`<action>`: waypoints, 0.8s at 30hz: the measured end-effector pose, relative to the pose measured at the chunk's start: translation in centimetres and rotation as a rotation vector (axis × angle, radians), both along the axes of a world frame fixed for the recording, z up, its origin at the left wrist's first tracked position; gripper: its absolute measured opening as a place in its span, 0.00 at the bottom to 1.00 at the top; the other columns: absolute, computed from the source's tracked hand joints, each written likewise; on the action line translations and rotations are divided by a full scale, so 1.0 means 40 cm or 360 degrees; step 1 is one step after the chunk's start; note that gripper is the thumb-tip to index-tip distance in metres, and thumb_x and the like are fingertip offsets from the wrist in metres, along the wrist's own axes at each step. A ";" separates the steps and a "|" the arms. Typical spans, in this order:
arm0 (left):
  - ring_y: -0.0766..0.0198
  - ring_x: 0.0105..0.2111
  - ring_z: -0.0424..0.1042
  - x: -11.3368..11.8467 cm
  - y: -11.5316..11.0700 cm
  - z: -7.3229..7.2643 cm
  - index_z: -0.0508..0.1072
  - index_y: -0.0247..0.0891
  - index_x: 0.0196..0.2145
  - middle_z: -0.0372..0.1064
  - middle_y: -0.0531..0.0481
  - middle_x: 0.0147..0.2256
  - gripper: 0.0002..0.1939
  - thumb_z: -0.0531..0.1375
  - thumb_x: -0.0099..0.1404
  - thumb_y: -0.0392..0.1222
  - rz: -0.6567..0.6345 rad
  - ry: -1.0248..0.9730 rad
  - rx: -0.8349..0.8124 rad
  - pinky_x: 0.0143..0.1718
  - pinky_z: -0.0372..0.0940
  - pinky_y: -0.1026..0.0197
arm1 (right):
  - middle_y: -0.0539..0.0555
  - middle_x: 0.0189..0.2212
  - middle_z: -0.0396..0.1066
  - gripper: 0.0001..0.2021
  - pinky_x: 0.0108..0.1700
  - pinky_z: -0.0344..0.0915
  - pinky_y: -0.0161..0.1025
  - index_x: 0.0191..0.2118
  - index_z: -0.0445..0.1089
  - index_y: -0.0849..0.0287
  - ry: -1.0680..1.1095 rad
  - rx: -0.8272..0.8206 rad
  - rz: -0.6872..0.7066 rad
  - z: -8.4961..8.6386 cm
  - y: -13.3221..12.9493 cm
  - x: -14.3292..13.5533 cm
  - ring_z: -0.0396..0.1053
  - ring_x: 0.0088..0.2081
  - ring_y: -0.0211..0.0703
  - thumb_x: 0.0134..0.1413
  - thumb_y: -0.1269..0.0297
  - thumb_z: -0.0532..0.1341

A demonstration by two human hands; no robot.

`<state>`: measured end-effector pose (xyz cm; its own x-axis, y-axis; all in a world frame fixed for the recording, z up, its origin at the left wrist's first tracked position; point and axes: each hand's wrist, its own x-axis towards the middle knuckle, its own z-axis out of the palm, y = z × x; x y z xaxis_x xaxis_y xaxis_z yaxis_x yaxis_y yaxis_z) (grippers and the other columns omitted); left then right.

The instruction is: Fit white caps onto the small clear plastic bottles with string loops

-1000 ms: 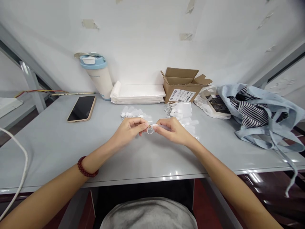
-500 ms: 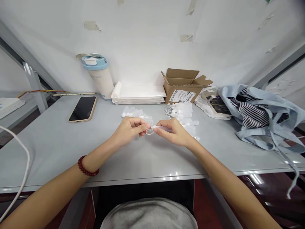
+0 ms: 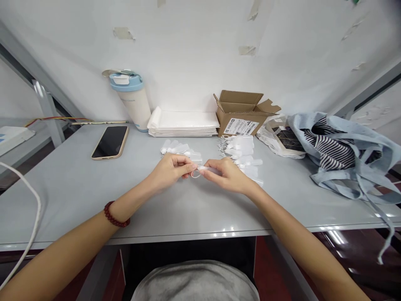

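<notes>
Open tabletop [image 3: 194, 213] at front centre — white tags [image 3: 246, 145], then carton [image 3: 239, 124] blocking behind, bag [image 3: 347, 127] at right

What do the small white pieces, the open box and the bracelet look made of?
Small white pieces: probably smooth plastic, judging by their translucent look. Open box: cardboard, matte brown with stiff creased flaps. Bracelet: slightly shiny dark-red beads; wood, stone or plastic, can't tell.

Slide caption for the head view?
Left hand and right hand pinch a white looped piece, more white pieces lying behind on the grey table.
</notes>
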<state>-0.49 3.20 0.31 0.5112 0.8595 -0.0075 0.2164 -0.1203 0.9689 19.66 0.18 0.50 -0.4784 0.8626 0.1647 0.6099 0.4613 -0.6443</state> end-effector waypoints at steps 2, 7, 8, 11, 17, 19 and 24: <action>0.68 0.23 0.64 -0.016 0.019 0.017 0.74 0.35 0.23 0.69 0.52 0.23 0.12 0.62 0.56 0.46 0.0079 0.0018 0.0076 0.28 0.60 0.64 | 0.44 0.17 0.55 0.17 0.24 0.48 0.32 0.32 0.66 0.62 -0.0036 -0.0061 0.0005 0.004 0.007 0.008 0.52 0.20 0.31 0.57 0.51 0.56; 0.68 0.22 0.62 -0.062 0.066 0.048 0.72 0.35 0.21 0.64 0.54 0.18 0.11 0.61 0.54 0.45 0.0792 0.0253 0.0395 0.26 0.59 0.65 | 0.43 0.18 0.58 0.16 0.25 0.51 0.32 0.37 0.63 0.60 -0.0016 -0.0116 -0.0157 0.026 0.022 0.054 0.55 0.21 0.33 0.56 0.50 0.56; 0.67 0.22 0.62 -0.068 0.073 0.045 0.72 0.35 0.21 0.65 0.53 0.18 0.11 0.61 0.54 0.45 0.0859 0.0313 0.0416 0.26 0.59 0.65 | 0.44 0.18 0.58 0.14 0.24 0.51 0.32 0.35 0.63 0.59 -0.0047 -0.0114 -0.0188 0.032 0.024 0.065 0.55 0.21 0.33 0.57 0.51 0.56; 0.64 0.23 0.66 -0.076 0.089 0.017 0.73 0.35 0.23 0.69 0.51 0.21 0.12 0.58 0.56 0.47 0.0823 0.0503 0.0521 0.27 0.59 0.64 | 0.46 0.18 0.61 0.14 0.24 0.52 0.32 0.29 0.64 0.59 -0.0173 -0.0147 -0.0273 0.049 0.029 0.096 0.57 0.21 0.33 0.56 0.53 0.56; 0.58 0.30 0.70 -0.075 0.090 -0.018 0.75 0.36 0.27 0.74 0.48 0.27 0.14 0.54 0.58 0.46 0.0592 0.0985 0.0768 0.31 0.58 0.60 | 0.50 0.20 0.67 0.12 0.24 0.55 0.32 0.25 0.67 0.61 -0.0595 -0.0384 -0.0400 0.081 0.036 0.134 0.63 0.21 0.34 0.53 0.58 0.57; 0.57 0.30 0.69 -0.077 0.087 -0.012 0.75 0.36 0.27 0.74 0.48 0.27 0.14 0.53 0.59 0.45 0.0595 0.1054 0.0793 0.31 0.57 0.60 | 0.50 0.20 0.68 0.12 0.22 0.55 0.33 0.25 0.68 0.61 -0.0704 -0.0503 -0.0448 0.090 0.036 0.143 0.63 0.19 0.34 0.52 0.59 0.57; 0.60 0.29 0.69 -0.077 0.081 0.004 0.75 0.35 0.27 0.73 0.49 0.26 0.15 0.52 0.59 0.46 0.0690 0.1050 0.0856 0.31 0.56 0.62 | 0.52 0.21 0.71 0.10 0.22 0.56 0.34 0.26 0.70 0.62 -0.0868 -0.0702 -0.0545 0.097 0.036 0.176 0.63 0.17 0.34 0.49 0.60 0.60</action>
